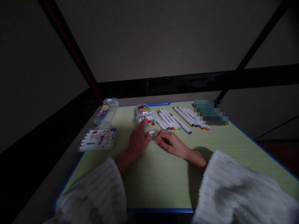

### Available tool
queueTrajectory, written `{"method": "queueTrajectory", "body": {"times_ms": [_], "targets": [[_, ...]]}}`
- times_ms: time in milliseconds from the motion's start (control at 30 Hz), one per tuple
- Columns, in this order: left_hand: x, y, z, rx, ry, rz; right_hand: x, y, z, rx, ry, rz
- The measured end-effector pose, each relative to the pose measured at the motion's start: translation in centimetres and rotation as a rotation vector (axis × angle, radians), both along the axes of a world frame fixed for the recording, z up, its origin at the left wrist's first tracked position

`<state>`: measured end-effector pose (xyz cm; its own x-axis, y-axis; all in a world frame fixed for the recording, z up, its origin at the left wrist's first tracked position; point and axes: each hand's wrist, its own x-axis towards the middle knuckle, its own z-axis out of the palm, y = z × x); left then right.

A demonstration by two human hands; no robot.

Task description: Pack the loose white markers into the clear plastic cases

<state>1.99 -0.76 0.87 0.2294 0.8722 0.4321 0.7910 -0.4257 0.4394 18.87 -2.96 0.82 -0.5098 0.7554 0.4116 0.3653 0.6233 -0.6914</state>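
A clear plastic marker case (147, 122) stands open in the middle of the pale green table (163, 180), with several coloured marker caps showing inside. My left hand (138, 140) rests on its left side, fingers curled against the case and its clear lid. My right hand (171, 143) lies at the lid's right edge, fingertips pinched on it. Both arms wear white knitted sleeves. To the right of the case lie several loose white markers (171, 119) in a row.
A second group of white markers (187, 115) lies further right beside a blurred-out object (209, 112). At the table's left edge sit a closed marker pack (98, 139) and an empty clear case (106, 111). Dark metal bars run behind the table.
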Motion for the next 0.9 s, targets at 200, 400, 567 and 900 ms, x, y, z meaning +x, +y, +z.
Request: {"method": "queueTrajectory", "body": {"times_ms": [200,400,567,900], "targets": [[0.09,-0.16,0.09,-0.003,0.002,-0.003,-0.06,0.08,-0.06,-0.003,0.0,0.004],[0.12,-0.22,0.03,-0.01,-0.007,0.005,-0.03,0.13,-0.17,0.004,-0.002,0.005],[0.02,-0.12,-0.17,0.012,-0.044,-0.015,-0.07,0.15,-0.24,0.013,0.003,0.011],[-0.17,0.05,-0.59,0.062,-0.106,-0.028,0.05,0.12,-0.04,0.036,-0.024,0.014]]}}
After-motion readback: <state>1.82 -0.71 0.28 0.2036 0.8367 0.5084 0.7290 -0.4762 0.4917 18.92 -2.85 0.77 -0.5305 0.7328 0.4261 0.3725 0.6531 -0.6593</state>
